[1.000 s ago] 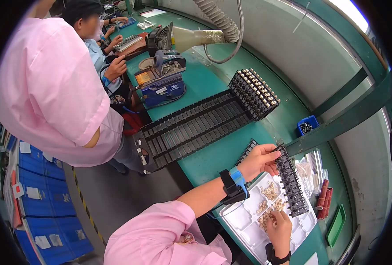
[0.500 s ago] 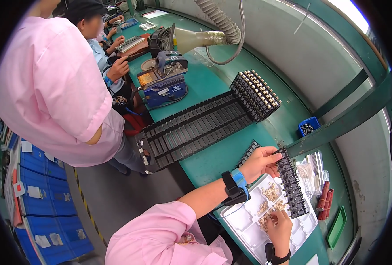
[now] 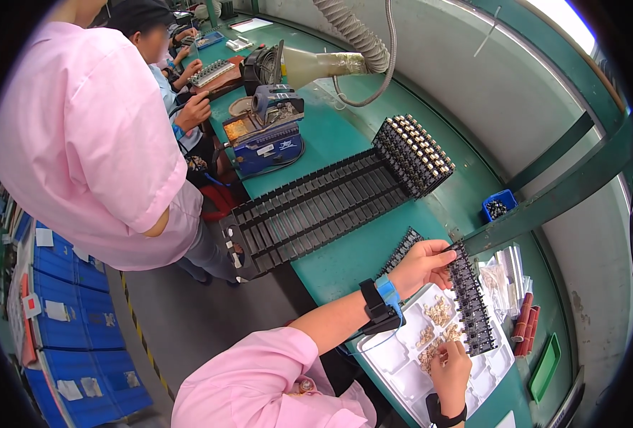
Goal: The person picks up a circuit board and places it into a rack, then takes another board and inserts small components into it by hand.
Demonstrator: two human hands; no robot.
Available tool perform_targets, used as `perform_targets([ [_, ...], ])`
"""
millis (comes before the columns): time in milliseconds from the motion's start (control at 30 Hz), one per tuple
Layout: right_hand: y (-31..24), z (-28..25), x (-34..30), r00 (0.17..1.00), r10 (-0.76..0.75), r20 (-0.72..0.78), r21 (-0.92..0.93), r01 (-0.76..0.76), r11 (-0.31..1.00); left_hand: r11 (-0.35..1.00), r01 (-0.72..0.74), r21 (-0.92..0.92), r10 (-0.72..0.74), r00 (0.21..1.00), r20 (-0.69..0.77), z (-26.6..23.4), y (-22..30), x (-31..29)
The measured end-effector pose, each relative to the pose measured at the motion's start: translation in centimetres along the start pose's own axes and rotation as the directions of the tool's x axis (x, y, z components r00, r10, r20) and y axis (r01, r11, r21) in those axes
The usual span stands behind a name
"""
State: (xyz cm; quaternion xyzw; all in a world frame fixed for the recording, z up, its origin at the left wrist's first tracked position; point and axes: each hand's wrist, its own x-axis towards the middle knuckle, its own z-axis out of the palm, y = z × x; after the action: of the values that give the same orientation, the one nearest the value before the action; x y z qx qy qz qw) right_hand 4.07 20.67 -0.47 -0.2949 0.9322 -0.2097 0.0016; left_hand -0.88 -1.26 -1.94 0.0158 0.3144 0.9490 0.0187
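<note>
A green workbench (image 3: 331, 274) runs through the room from where I stand, its far edge along a pale wall (image 3: 502, 107). At far left are blue panels (image 3: 77, 317) with papers on them, and before them a person in pink (image 3: 95, 150) stands near the bench's near edge. Next along that edge, a co-worker's hand (image 3: 194, 112) reaches toward a blue machine (image 3: 268, 148). Then a black slotted rack (image 3: 323, 207) lies across the bench, its left end jutting past the near edge, with a block of black pieces (image 3: 416, 153) upright at its far end.

Further right, a white compartment tray (image 3: 384, 353) sits close to the near edge, small pale parts (image 3: 438, 312) heaped in its middle compartments. A second black strip (image 3: 402, 250) lies just beyond its upper corner, partly behind the left hand (image 3: 423, 262), whose thumb and fingers pinch the top end of a black strip (image 3: 471, 303), held tilted over the tray's far side. Below, the right hand (image 3: 451, 367) dips curled fingers into the parts, tips close together; I can't tell whether they grip one.

Toward the far edge stand a blue bin (image 3: 498, 205), clear bags (image 3: 500, 282), red rolls (image 3: 525, 329) and a green tray (image 3: 545, 367).
</note>
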Motion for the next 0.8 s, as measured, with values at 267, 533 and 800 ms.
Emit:
perform_targets([
  [267,0.9,-0.2,-0.2,0.997,0.001,-0.073,0.093,0.005,0.996,1.000,-0.002,-0.014,0.002,0.999,0.041,0.4,0.2,-0.2],
  [533,0.3,-0.4,-0.1,0.993,0.119,-0.006,0.342,-0.110,0.933,1.000,-0.010,-0.006,0.010,0.996,0.085,0.5,0.3,-0.4],
  [800,2.2,-5.0,-0.1,0.936,0.330,0.126,0.332,-0.353,0.875,1.000,0.025,0.008,-0.025,0.995,0.100,1.4,0.5,-0.5],
])
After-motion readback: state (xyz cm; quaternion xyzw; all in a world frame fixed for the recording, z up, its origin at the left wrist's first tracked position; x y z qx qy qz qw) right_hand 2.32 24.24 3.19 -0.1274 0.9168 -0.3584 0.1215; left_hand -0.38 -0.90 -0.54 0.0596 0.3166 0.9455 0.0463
